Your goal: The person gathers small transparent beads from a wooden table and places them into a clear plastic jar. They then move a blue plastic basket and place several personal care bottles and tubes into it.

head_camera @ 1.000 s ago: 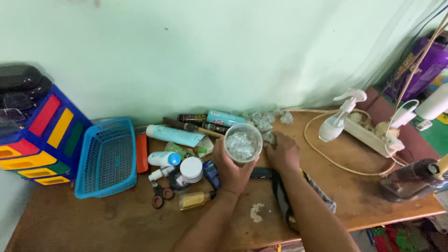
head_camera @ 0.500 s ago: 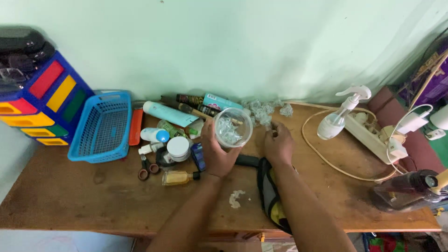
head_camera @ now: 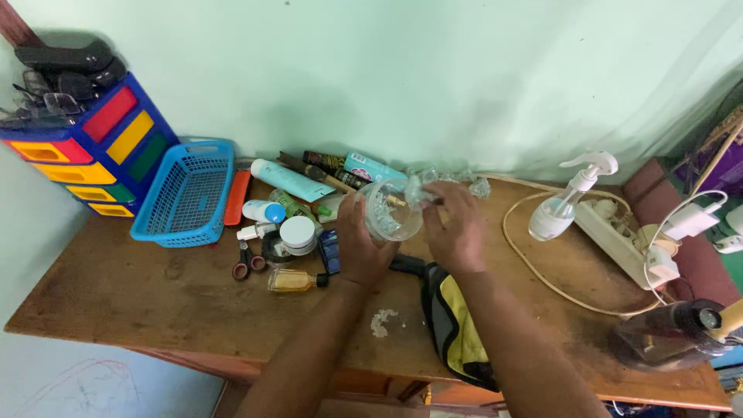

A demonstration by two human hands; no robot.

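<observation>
Your left hand (head_camera: 357,246) grips the clear glass jar (head_camera: 392,209) above the wooden table (head_camera: 155,298), tilted; your right hand (head_camera: 457,228) pinches a crumpled clear piece (head_camera: 418,193) at its rim. Clutter (head_camera: 298,232) crowds left; bare wood lies toward the near edge.

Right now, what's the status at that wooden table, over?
Left hand grips clear plastic cup. Right hand at its rim, fingers pinching a small clear piece. Bottles and tubes crowd the table behind.
</observation>
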